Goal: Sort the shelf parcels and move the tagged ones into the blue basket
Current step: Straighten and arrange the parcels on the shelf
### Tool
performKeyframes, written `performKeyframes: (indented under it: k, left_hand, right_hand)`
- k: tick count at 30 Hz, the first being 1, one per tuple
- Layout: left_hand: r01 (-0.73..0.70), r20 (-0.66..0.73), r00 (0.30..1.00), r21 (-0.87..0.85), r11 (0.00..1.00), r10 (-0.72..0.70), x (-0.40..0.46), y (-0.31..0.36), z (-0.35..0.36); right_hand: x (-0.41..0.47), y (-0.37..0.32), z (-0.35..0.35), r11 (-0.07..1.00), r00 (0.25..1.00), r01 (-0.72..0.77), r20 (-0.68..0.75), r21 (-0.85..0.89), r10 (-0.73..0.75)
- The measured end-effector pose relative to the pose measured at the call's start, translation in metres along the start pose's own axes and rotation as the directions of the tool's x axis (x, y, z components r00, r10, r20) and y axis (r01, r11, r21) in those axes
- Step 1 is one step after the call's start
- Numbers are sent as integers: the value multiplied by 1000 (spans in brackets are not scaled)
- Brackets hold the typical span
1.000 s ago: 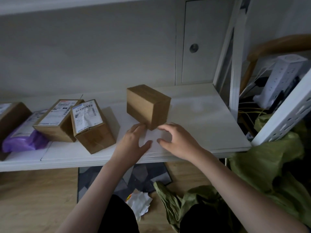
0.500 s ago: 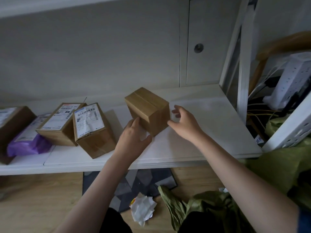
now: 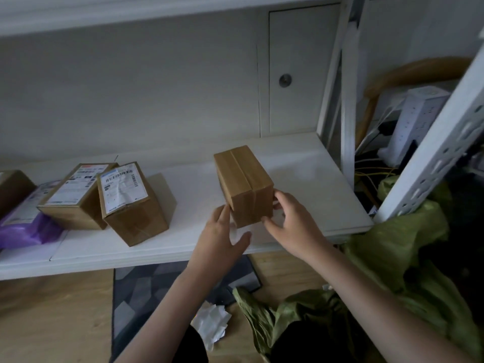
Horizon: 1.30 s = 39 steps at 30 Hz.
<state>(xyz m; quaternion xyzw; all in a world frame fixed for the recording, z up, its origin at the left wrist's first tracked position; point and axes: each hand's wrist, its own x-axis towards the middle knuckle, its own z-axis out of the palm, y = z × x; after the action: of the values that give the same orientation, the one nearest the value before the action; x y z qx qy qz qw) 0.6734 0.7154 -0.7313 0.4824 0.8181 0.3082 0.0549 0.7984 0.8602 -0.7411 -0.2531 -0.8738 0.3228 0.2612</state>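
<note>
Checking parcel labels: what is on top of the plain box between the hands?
The plain box shows only a tape seam on top, no label. Its underside and far sides are hidden. Left hand and right hand touch it.

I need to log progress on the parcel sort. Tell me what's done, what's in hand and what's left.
Done: nothing visibly; no blue basket is in view. In hand: the left hand and right hand hold the plain brown box on the shelf; its visible faces show no label. Left: two labelled boxes, the purple mailer and a brown box at the left edge remain on the shelf.
</note>
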Motion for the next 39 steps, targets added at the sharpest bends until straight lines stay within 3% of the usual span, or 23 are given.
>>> performKeyframes:
  k: [7, 15, 22, 27, 33, 39]
  left_hand:
    - [-64, 8, 998, -41, 997, 64, -14, 17, 6]
    - [138, -105, 985, 41, 990, -133, -36, -29, -25]
    - [120, -59, 991, -24, 992, -121, -22, -58, -52]
    - [115, -15, 993, -117, 986, -118, 0, -70, -61]
    - [47, 14, 999, -86, 995, -46, 24, -71, -60]
    - [91, -9, 996, 117, 989, -90, 16, -62, -58]
  right_hand:
    - [-25, 1, -20, 991, 993, 58, -96, -122, -70]
    - [-12, -35, -12, 934, 965, 260, 95, -247, -243]
    - [13, -56, 18, 900, 935, 353, 140, -258, -326]
    - [22, -51, 32, 945, 951, 301, 110, -124, -289]
    - [38, -44, 38, 999, 989, 40, 146, -23, -36]
    - [46, -49, 29, 969, 981, 87, 190, -232, -42]
